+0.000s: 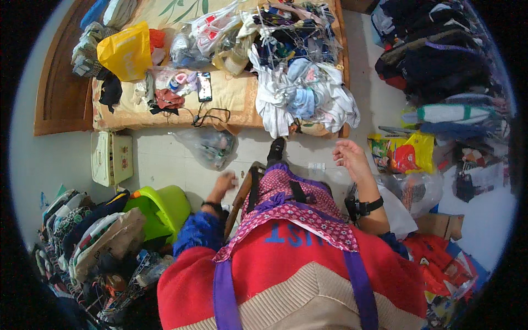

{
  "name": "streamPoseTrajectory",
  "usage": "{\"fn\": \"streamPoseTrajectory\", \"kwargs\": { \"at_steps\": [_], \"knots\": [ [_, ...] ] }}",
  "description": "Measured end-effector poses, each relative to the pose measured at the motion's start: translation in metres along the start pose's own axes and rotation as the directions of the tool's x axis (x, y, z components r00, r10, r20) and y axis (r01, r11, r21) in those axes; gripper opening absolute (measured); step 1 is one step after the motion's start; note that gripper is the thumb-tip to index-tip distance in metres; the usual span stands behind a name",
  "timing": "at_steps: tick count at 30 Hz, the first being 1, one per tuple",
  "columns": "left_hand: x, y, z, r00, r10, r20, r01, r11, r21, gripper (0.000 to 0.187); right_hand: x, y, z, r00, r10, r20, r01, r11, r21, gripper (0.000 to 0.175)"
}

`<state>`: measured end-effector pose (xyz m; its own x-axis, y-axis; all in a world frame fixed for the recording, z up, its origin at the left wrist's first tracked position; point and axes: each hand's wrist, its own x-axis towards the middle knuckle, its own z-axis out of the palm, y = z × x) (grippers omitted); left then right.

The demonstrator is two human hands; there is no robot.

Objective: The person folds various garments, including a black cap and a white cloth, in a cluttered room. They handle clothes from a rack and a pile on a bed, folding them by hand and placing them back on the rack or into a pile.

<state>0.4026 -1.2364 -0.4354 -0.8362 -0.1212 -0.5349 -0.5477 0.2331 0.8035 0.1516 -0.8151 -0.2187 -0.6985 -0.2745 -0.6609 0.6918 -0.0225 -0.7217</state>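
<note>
My left hand hangs low beside a wooden chair edge, blurred, with nothing visible in it; its finger pose is unclear. My right hand is raised over the tiled floor, fingers apart and slightly curled, holding nothing. Before me is a bed with a patterned cover. White and light blue clothes are heaped at its near right, against a wire rack with dark clothes. A smartphone with its screen lit lies left of the heap, close to small pink and white items and a black cord.
A clear plastic bag is on the floor by the bed. At left stand a cream box, a green plastic tub and hanging clothes. More dark clothes and a yellow bag are at right.
</note>
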Motion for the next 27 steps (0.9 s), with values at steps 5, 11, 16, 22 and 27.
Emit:
{"fn": "streamPoseTrajectory", "kwargs": {
  "at_steps": [5,11,16,22,27],
  "knots": [
    [0.12,0.157,-0.054,0.967,-0.199,-0.162,0.132,0.926,-0.353,0.027,0.038,-0.04,0.021,0.992,0.087,-0.092,-0.097,0.99,-0.1,0.017],
    [0.13,0.204,-0.026,0.978,-0.197,-0.071,0.156,0.912,-0.378,0.028,0.096,-0.082,0.049,0.997,0.073,0.034,-0.068,0.99,-0.127,0.018],
    [0.109,0.21,-0.01,0.912,-0.411,0.009,0.392,0.862,-0.321,0.03,0.174,-0.12,0.054,0.998,0.031,0.057,-0.017,0.972,-0.233,0.018],
    [0.122,0.243,-0.006,0.894,-0.439,-0.093,0.379,0.85,-0.367,0.031,0.284,-0.138,0.031,0.998,0.047,-0.028,-0.055,0.92,-0.389,0.02],
    [0.16,0.272,0.007,0.919,-0.379,-0.11,0.327,0.888,-0.323,0.034,0.378,-0.138,0.027,0.88,-0.4,-0.255,0.045,0.605,-0.795,0.035]
  ]
}}
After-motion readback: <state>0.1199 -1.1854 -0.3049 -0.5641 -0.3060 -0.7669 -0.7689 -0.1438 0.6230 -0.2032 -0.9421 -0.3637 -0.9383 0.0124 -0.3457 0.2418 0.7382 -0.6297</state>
